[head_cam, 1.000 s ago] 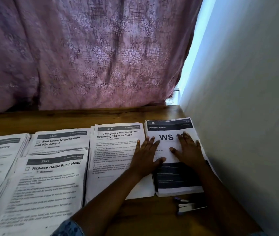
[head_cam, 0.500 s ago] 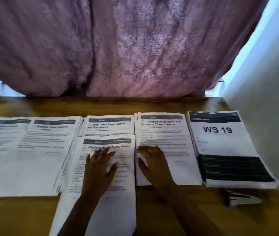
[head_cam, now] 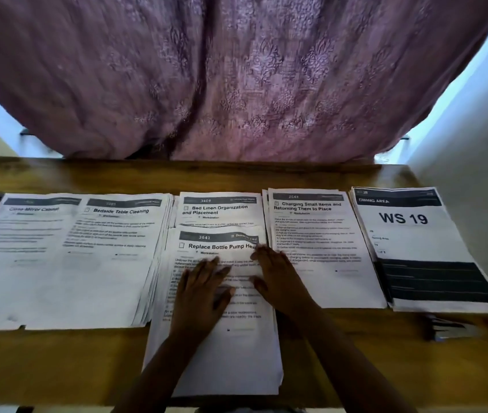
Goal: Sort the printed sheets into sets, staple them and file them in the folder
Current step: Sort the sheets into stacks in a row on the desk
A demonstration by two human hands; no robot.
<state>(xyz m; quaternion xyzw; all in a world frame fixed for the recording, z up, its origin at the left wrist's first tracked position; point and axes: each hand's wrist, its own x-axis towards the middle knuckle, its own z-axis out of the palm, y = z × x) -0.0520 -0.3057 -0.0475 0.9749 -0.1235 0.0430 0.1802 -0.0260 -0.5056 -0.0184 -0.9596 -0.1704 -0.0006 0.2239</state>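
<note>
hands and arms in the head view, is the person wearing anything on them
Nothing shows: the left hand and right hand are bare, with no gloves, rings or watch visible, and both forearms are uncovered down to the frame edge.

both hands [head_cam: 236,284] flat, pump-head stack [head_cam: 236,347]

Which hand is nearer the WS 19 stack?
Right. The right hand rests on the right edge of the pump-head stack, one pile from the WS 19 stack; the left hand lies further left.
</note>
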